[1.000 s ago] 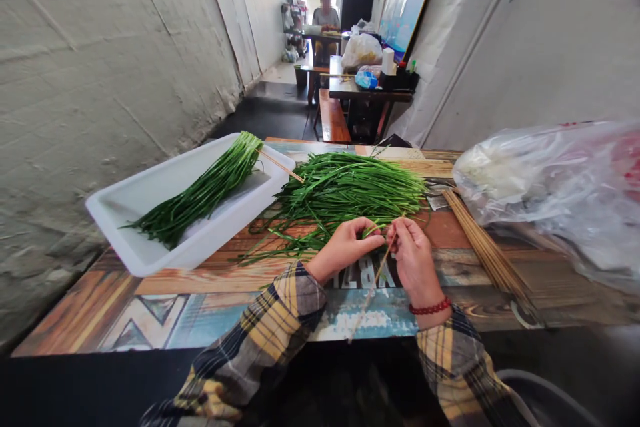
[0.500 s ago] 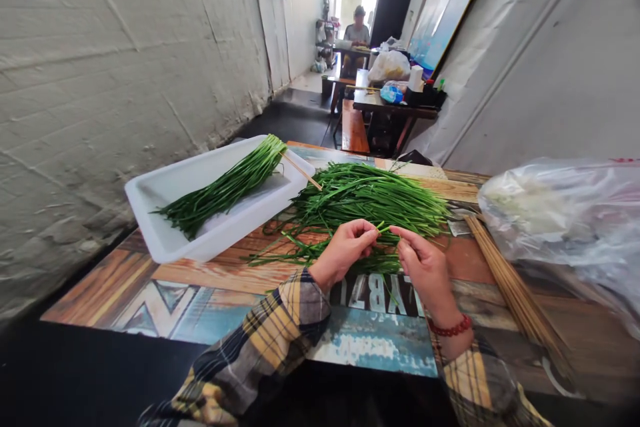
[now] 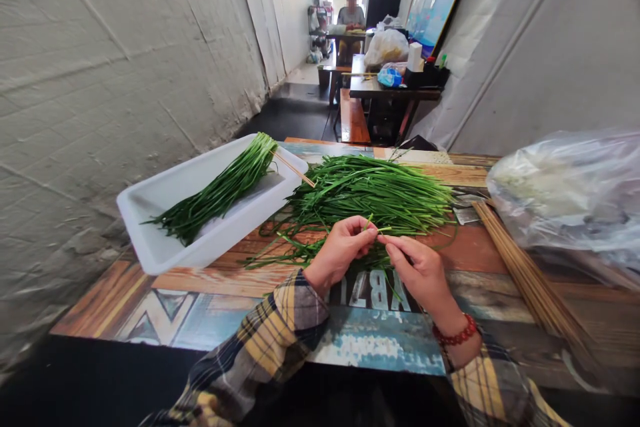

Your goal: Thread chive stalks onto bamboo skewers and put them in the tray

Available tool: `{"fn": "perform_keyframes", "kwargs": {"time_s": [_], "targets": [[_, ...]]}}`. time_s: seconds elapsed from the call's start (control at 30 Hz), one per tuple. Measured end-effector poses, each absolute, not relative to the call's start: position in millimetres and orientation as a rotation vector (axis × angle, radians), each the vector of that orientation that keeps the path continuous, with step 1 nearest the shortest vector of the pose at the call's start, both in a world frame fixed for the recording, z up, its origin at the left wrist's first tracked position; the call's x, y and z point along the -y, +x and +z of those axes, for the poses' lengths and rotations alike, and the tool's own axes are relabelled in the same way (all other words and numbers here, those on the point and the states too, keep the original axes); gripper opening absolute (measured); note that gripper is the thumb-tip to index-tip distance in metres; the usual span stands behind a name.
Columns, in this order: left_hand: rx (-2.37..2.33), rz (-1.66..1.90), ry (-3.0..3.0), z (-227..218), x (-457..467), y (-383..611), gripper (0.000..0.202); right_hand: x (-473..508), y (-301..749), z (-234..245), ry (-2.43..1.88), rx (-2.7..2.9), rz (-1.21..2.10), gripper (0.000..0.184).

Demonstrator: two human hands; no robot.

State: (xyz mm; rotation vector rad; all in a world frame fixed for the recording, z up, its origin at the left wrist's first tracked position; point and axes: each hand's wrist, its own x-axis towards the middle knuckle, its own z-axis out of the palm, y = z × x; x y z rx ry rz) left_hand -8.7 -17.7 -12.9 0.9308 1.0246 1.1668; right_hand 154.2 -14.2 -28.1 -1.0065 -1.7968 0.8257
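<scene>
Left hand: the left hand point(image 3: 345, 248) is at the lower centre of the frame, its thumb and fingers pinched together on a few chive stalks point(image 3: 373, 227).
Right hand: the right hand point(image 3: 417, 271) is just right of the left one, with its fingertips drawn together and touching the same stalks; I cannot tell if it really grips them.
Stalks and grip: the chive stalks stick out above the left fingertips, between both hands, at the near edge of the loose chive pile point(image 3: 370, 192).
Pile: it lies flat at the centre of the frame, directly behind the hands.
Tray: a white tray point(image 3: 150, 260) stands at the centre left, touching the pile, and holds a chive bundle point(image 3: 220, 190) lying diagonally, with a thin skewer point(image 3: 296, 171) over the tray's right rim.
Right side: bamboo skewers point(image 3: 530, 280) lie in a long row, and behind them is a clear plastic bag point(image 3: 565, 193).
Surface: a wooden table point(image 3: 200, 280) with worn painted patterns and letters.
Room: a narrow space with a rough pale wall point(image 3: 100, 80) at the left; at the top centre stand a bench point(image 3: 353, 121) and a second table point(image 3: 380, 87), and a person point(image 3: 351, 13) sits far behind.
</scene>
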Motion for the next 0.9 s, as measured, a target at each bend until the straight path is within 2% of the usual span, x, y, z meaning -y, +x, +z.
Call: {"fn": "perform_keyframes", "kwargs": {"time_s": [0.37,0.9], "targets": [[-1.028,1.173,0.903,-11.1,19.3,-8.5,0.025,14.0,152.4,-40.6,-1.080,1.659,1.117,0.023],[-0.996,1.189,0.927,-16.9,17.1,-8.5,0.025,15.7,151.5,-32.8,-1.123,1.617,1.081,0.028]]}}
